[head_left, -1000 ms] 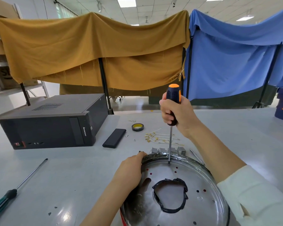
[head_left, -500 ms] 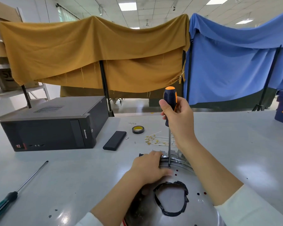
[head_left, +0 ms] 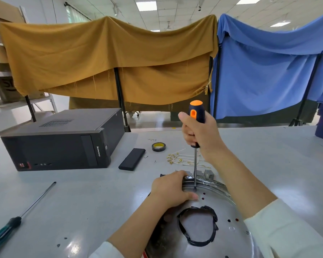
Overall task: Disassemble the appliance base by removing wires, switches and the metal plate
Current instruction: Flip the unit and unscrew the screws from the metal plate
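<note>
Round shiny metal plate (head_left: 209,237) of appliance base: lies flat at near edge of grey table (head_left: 101,198), partly cut off by frame bottom. Irregular central opening edged with black rubber gasket (head_left: 198,225). Small holes scattered on surface, some dark red. Rim ribbed at far side. Small grey switch blocks (head_left: 205,173) in row just beyond far rim. Thin white wires with gold terminals (head_left: 183,160) loose on table farther back, toward table centre, detached from base.

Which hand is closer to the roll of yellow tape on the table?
Right. The right hand grips the screwdriver just right of the tape roll; the left hand rests on the metal plate, nearer the camera.
</note>
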A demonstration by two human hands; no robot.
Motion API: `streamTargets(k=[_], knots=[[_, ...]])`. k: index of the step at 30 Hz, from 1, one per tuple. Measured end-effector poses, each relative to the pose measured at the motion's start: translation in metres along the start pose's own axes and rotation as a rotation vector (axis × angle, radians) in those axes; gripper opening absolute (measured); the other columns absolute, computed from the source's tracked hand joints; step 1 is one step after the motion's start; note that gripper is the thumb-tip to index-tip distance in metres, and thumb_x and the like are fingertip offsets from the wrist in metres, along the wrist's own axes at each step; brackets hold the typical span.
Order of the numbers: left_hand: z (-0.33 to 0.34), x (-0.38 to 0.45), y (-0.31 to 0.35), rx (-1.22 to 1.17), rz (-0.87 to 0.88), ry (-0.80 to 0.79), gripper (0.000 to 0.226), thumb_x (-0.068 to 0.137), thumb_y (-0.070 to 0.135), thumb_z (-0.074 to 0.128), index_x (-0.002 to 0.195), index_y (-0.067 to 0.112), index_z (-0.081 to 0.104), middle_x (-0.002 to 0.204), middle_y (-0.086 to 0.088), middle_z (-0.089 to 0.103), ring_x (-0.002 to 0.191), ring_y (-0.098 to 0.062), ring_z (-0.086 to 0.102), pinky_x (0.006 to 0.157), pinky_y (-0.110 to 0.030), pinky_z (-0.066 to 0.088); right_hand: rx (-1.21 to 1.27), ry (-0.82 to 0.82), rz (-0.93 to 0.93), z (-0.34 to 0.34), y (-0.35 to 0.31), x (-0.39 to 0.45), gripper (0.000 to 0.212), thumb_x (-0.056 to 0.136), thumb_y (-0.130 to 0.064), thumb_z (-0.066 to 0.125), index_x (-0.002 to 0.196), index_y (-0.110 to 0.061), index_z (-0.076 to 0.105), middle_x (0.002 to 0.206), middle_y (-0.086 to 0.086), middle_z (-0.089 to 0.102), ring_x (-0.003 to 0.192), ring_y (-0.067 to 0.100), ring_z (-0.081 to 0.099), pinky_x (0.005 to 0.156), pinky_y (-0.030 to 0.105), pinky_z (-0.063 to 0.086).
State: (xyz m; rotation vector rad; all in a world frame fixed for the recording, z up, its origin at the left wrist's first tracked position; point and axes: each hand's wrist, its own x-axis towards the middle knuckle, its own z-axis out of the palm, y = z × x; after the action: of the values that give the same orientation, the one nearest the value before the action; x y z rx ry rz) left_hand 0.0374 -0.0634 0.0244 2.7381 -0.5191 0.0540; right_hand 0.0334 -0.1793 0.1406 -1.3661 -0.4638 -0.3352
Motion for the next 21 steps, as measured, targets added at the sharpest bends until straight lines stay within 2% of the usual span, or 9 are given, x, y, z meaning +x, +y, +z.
streamTargets(k=[2, 3, 5, 8, 10, 14, 18, 19, 21], knots=[[0.000, -0.001, 0.000, 0.003, 0.002, 0.000, 0.068, 0.067, 0.070, 0.061, 0.124, 0.038, 0.042, 0.121, 0.015, 0.057, 0.113, -0.014, 0.054, 0.078, -0.029, 0.036, 0.096, -0.281, 0.161, -0.008, -0.009, 0.005, 0.027, 0.083, -0.018, 0.062, 0.066, -0.019, 0.040, 0.050, -0.003, 0.034, 0.039, 0.011, 0.025, 0.038, 0.019, 0.023], [-0.001, -0.001, 0.000, 0.003, 0.003, 0.000, 0.068, 0.067, 0.071, 0.061, 0.124, 0.038, 0.042, 0.121, 0.015, 0.058, 0.113, -0.014, 0.054, 0.079, -0.029, 0.036, 0.105, -0.326, 0.188, -0.011, -0.011, 0.007, 0.027, 0.083, -0.018, 0.061, 0.065, -0.018, 0.041, 0.050, -0.003, 0.035, 0.039, 0.011, 0.026, 0.039, 0.020, 0.024], [-0.001, -0.001, 0.000, 0.000, 0.003, 0.000, 0.070, 0.067, 0.071, 0.061, 0.125, 0.037, 0.042, 0.122, 0.015, 0.057, 0.113, -0.014, 0.054, 0.078, -0.029, 0.036, 0.053, -0.215, 0.169, -0.011, -0.010, 0.008, 0.027, 0.085, -0.020, 0.063, 0.066, -0.016, 0.045, 0.051, -0.002, 0.041, 0.041, 0.012, 0.033, 0.042, 0.021, 0.032], [0.000, -0.001, -0.001, 0.000, 0.009, 0.004, 0.070, 0.068, 0.072, 0.060, 0.126, 0.038, 0.041, 0.123, 0.015, 0.056, 0.114, -0.014, 0.053, 0.077, -0.028, 0.035, -0.216, 0.178, 0.058, -0.005, -0.006, 0.006, 0.020, 0.087, -0.028, 0.064, 0.083, -0.011, 0.055, 0.068, 0.009, 0.059, 0.053, 0.013, 0.054, 0.054, 0.030, 0.049], [0.001, -0.001, -0.002, -0.001, 0.011, 0.007, 0.071, 0.068, 0.072, 0.060, 0.127, 0.037, 0.040, 0.125, 0.015, 0.055, 0.115, -0.014, 0.052, 0.078, -0.029, 0.035, -0.366, 0.338, 0.014, -0.002, -0.003, 0.006, 0.022, 0.087, -0.032, 0.062, 0.088, -0.011, 0.056, 0.081, 0.018, 0.062, 0.064, 0.016, 0.057, 0.066, 0.039, 0.051], [0.001, 0.000, -0.002, 0.004, 0.013, 0.003, 0.072, 0.068, 0.071, 0.060, 0.128, 0.036, 0.040, 0.126, 0.014, 0.055, 0.116, -0.015, 0.052, 0.079, -0.029, 0.036, -0.286, 0.268, 0.036, 0.005, -0.006, 0.006, 0.019, 0.083, -0.014, 0.061, 0.070, -0.018, 0.047, 0.055, 0.001, 0.044, 0.047, 0.015, 0.041, 0.047, 0.028, 0.040], [0.001, 0.000, -0.002, 0.004, 0.013, 0.002, 0.071, 0.069, 0.070, 0.060, 0.128, 0.036, 0.040, 0.126, 0.014, 0.055, 0.115, -0.014, 0.052, 0.078, -0.027, 0.034, 0.058, -0.128, 0.224, -0.006, -0.013, 0.011, 0.027, 0.084, -0.005, 0.055, 0.066, -0.019, 0.042, 0.047, -0.004, 0.031, 0.038, 0.011, 0.026, 0.039, 0.019, 0.025], [0.001, 0.000, -0.002, 0.003, 0.013, 0.005, 0.071, 0.070, 0.070, 0.060, 0.128, 0.036, 0.040, 0.126, 0.014, 0.055, 0.116, -0.014, 0.052, 0.078, -0.027, 0.034, 0.063, -0.124, 0.222, -0.008, -0.013, 0.013, 0.021, 0.085, -0.007, 0.056, 0.072, -0.018, 0.044, 0.049, -0.004, 0.033, 0.039, 0.012, 0.027, 0.040, 0.020, 0.026], [0.001, 0.000, -0.002, 0.002, 0.017, 0.005, 0.072, 0.070, 0.070, 0.060, 0.130, 0.036, 0.039, 0.127, 0.014, 0.054, 0.116, -0.014, 0.052, 0.079, -0.027, 0.034, -0.107, 0.063, 0.151, -0.008, -0.009, 0.014, 0.017, 0.087, -0.016, 0.060, 0.087, -0.016, 0.043, 0.056, -0.001, 0.044, 0.043, 0.014, 0.038, 0.043, 0.025, 0.034]])
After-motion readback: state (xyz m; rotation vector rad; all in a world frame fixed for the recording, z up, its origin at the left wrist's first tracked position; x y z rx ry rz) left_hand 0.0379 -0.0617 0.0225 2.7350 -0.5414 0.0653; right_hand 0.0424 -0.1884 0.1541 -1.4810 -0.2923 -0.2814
